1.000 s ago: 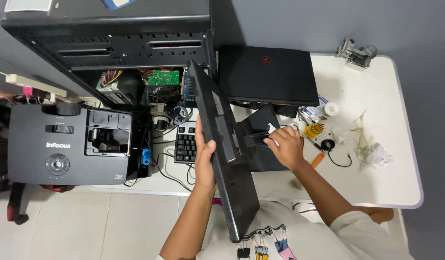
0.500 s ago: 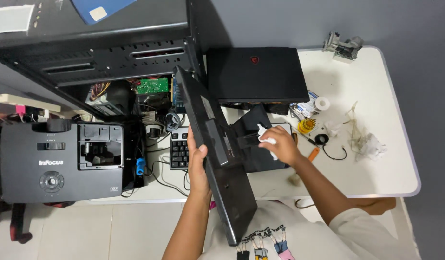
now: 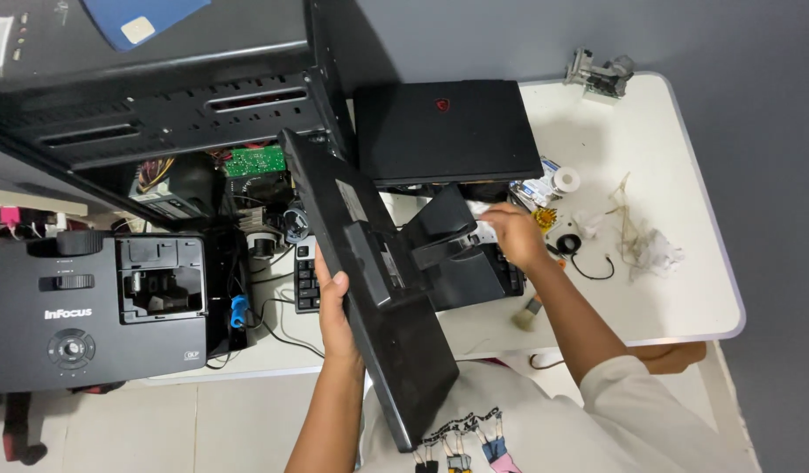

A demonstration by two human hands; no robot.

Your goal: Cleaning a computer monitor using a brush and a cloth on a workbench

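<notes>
Left hand [image 3: 333, 302] clamped on the lower edge of a flat black plastic monitor [image 3: 369, 280], tilted on edge over the front middle of the white rectangular table [image 3: 685, 289], back panel turned rightward. Right hand [image 3: 517, 235] closed around something white, possibly a cloth, pressed against the monitor's black angled stand [image 3: 444, 232]; exact grip hard to make out. Closed black laptop [image 3: 444, 130] at the table's far edge, just behind the stand. Black keyboard [image 3: 306, 278] partly hidden under the monitor. Crumpled white tissue [image 3: 654, 252] towards the right edge. Dark grey projector [image 3: 89, 307] at the left end, open black metal computer case [image 3: 159, 114] behind it.
</notes>
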